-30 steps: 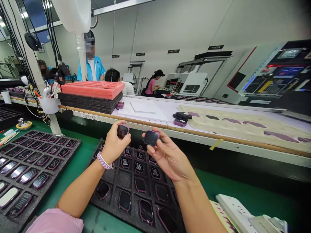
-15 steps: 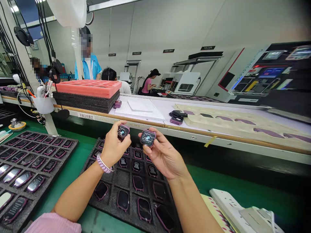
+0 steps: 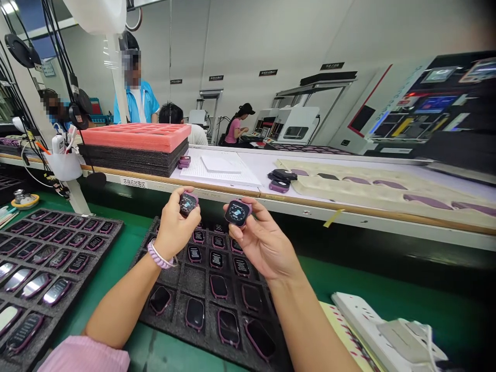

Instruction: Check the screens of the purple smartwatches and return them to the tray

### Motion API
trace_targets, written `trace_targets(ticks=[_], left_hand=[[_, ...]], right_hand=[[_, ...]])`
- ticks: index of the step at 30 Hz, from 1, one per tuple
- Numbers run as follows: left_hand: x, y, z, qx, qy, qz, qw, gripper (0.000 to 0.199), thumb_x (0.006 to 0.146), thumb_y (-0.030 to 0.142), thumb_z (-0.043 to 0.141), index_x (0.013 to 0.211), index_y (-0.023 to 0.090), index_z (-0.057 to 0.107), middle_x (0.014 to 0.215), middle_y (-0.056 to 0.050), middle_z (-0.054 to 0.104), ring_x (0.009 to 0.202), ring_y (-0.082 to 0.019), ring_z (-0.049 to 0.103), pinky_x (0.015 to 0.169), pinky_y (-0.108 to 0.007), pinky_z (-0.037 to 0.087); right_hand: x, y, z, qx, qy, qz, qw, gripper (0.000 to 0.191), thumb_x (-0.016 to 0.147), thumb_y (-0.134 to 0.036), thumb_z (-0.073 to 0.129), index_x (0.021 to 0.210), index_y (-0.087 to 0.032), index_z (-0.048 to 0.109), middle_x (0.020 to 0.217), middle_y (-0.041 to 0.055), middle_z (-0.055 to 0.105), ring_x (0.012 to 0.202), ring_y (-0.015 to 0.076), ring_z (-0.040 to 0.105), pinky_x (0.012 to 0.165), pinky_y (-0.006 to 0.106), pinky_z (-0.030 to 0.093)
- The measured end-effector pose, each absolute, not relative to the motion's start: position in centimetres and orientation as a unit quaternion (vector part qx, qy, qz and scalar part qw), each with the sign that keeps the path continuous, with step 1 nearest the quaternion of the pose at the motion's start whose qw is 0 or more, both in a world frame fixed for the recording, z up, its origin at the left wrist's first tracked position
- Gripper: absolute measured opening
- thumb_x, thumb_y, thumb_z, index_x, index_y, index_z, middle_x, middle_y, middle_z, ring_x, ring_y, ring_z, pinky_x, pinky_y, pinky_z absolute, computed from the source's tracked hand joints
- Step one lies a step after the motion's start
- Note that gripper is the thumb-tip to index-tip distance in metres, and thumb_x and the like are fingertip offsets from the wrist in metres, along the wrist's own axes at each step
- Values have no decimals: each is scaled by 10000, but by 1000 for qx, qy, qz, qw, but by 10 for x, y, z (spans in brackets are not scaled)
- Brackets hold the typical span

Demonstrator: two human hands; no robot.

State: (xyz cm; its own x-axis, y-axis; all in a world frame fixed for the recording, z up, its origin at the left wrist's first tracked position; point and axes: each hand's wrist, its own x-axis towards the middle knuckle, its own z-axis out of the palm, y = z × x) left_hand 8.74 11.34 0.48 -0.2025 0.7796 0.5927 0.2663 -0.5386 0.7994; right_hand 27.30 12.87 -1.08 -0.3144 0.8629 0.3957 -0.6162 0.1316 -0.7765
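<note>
My left hand pinches a strapless purple smartwatch whose screen is lit. A second purple smartwatch, its screen also lit, sits between the thumb and fingers of my right hand. Both are held up side by side, apart from each other, screens facing me. Beneath my hands lies a black foam tray with more watches in its pockets; some show white text and the nearer ones have dark screens. My left forearm and right hand hide parts of this tray.
Another foam tray of watches lies at left. Red foam tops black foam sheets on the shelf. Papers, loose dark watches and a cream cloth holder are there too. A power strip lies at right. People work behind.
My left hand and its watch have shifted slightly left and up in view. The right-hand watch has turned a little, showing its dial more squarely. Both hands keep their hold.
</note>
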Motion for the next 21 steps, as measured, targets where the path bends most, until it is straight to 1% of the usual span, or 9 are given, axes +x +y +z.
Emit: trace_targets(ticks=[6,11,16,21], left_hand=[[90,110,8,593,406,654,237,392,775,243,615,1154,156,566,849,-11,588,681,-106,512,640,-211,451],[90,109,8,602,416,647,214,356,769,222,608,1117,156,581,814,0,569,645,-97,482,602,-202,425],[90,111,7,593,411,651,235,384,777,215,616,1156,168,573,846,-7,585,673,-103,504,627,-205,441],[89,110,7,604,430,638,207,356,776,207,613,1129,167,591,843,-11,587,662,-103,494,616,-205,431]], right_hand=[[272,128,-10,-125,-493,640,576,340,803,-355,891,1102,-339,731,1065,43,703,635,90,534,595,194,471],[272,127,-10,-126,-499,636,576,334,800,-367,889,1091,-338,728,1066,36,696,633,98,528,595,217,467],[271,124,-9,-143,-497,635,575,362,788,-382,892,1103,-338,719,1060,34,691,635,119,523,592,249,456],[270,123,-9,-145,-504,631,572,353,787,-390,890,1087,-342,711,1062,31,690,624,122,516,590,263,449]])
